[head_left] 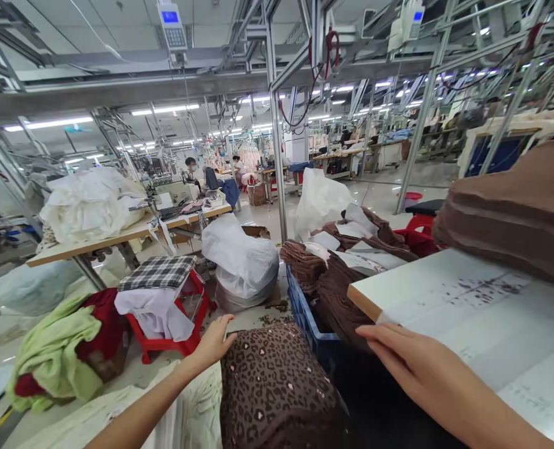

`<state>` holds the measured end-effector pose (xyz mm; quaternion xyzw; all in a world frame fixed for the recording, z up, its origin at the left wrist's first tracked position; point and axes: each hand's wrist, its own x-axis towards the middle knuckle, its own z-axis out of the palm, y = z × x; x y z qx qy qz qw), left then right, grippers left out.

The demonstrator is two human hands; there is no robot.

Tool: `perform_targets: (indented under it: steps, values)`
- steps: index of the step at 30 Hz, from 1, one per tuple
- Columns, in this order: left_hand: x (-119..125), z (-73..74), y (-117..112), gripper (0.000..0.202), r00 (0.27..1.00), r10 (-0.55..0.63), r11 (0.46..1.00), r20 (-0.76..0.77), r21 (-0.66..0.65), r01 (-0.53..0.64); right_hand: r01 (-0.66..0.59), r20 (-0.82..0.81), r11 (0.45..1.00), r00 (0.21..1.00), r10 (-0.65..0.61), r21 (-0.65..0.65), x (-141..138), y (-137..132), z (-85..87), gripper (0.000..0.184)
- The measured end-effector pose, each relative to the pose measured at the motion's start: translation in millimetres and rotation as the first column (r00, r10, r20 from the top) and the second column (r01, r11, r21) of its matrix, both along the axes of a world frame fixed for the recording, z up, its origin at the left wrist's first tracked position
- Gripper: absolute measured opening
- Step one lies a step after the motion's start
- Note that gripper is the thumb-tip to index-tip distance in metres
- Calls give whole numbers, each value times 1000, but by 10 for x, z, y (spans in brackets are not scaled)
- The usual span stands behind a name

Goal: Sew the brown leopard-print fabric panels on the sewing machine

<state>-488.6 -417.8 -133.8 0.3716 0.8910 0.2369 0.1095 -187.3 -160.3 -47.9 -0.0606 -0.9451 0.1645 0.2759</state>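
A stack of dark brown leopard-print fabric (281, 380) with small pale hearts is in front of me, low in the middle of the view. My left hand (217, 342) is at its far left corner, thumb and fingers apart, seemingly touching the edge without gripping it. Off to the right, my right hand (410, 355) is stretched out flat with nothing in it, beside the front edge of a white-topped table (445, 299). Brown fabric pieces (340, 293) and white sheets fill a blue crate (305, 318) just beyond that hand.
Folded brown cloth (511, 206) is piled on the table at right. A red stool (195, 312) with checked cloth stands left, near green cloth (62, 349). A white plastic bag (244, 259) sits ahead, beside a metal post (277, 156). People work at machines farther back.
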Motion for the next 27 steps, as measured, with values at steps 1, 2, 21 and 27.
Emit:
perform_targets:
  steps: [1,2,21,27]
  values:
    - [16,-44,31,34,1000,25,1000,2,4,-25,-1,-34,1000,999,1,14,91,-54,15,28]
    - [28,-83,56,34,998,55,998,12,2,-55,1,-54,1000,999,0,26,157,-120,-1,30]
    - [-108,-99,260,33,974,86,992,208,70,-102,13,-40,984,999,-6,179,-589,-961,-1770,29]
    - [-115,70,135,33,985,-36,999,167,-7,37,-49,-123,988,990,68,147,-396,-981,-1607,21]
